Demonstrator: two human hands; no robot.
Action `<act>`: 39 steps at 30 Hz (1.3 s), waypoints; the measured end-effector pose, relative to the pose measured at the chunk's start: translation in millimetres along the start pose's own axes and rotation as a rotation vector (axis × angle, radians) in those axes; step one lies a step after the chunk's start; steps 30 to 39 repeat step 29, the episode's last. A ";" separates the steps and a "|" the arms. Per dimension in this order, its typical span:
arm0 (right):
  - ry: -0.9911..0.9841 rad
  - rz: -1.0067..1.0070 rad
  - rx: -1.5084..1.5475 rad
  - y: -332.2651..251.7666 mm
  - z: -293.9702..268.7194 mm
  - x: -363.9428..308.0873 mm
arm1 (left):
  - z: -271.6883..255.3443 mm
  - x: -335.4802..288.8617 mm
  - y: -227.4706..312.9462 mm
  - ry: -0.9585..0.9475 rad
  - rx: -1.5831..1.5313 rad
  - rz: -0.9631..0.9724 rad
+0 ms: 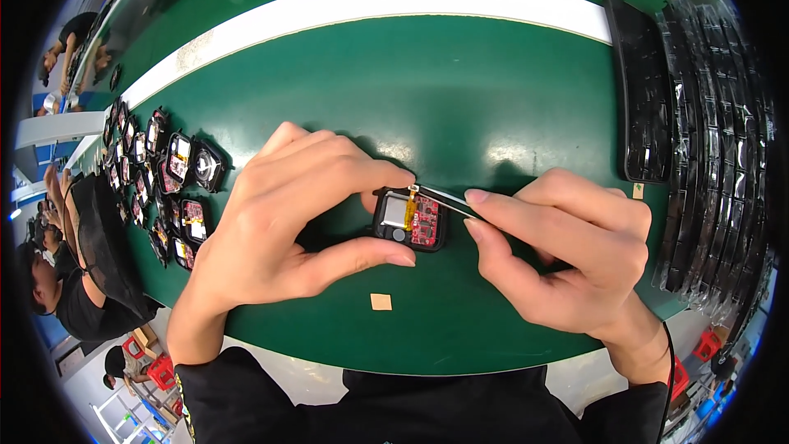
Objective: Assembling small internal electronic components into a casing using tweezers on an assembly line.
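In front of me, an opened smartwatch case [386, 234] shows a red circuit board, a silver battery and a strip of yellow tape. My left hand [300, 205] grips this case by its edges, index finger at the top and thumb along the bottom. A pair of tweezers [450, 200] is pinched between the thumb and index finger of my right hand [567, 238]. The tweezer tips meet the top of the case, at the upper end of the yellow strip, close to my left index fingertip. What the tips grasp there is too small to tell.
Several similar opened watch cases [194, 219] lie clustered on the left of the green table [394, 99]. A small beige square [380, 302] lies in front of me. On the right stand a black tray [643, 90] and stacked clear-and-black trays [715, 148]. Another person [90, 296] sits at the left.
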State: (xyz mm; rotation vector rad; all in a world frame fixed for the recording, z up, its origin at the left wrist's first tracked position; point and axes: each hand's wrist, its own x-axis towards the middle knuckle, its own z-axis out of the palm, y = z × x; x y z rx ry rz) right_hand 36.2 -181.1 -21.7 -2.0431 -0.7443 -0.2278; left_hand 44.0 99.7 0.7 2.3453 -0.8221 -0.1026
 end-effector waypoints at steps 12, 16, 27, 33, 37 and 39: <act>0.011 -0.062 0.008 -0.6 3.8 0.4 | -6.4 -0.4 -10.0 -0.061 -0.073 0.015; -0.101 0.087 0.094 -3.0 -6.5 6.0 | -9.1 -0.6 -15.1 -0.073 -0.143 0.015; -0.137 0.147 0.154 -4.2 -7.9 6.7 | -8.9 1.3 -17.1 -0.087 -0.092 0.072; -0.143 0.138 0.146 -3.9 -8.1 6.8 | -12.0 2.3 -14.5 -0.123 -0.073 0.059; -0.143 0.138 0.146 -3.9 -8.1 6.8 | -12.0 2.3 -14.5 -0.123 -0.073 0.059; -0.143 0.138 0.146 -3.9 -8.1 6.8 | -12.0 2.3 -14.5 -0.123 -0.073 0.059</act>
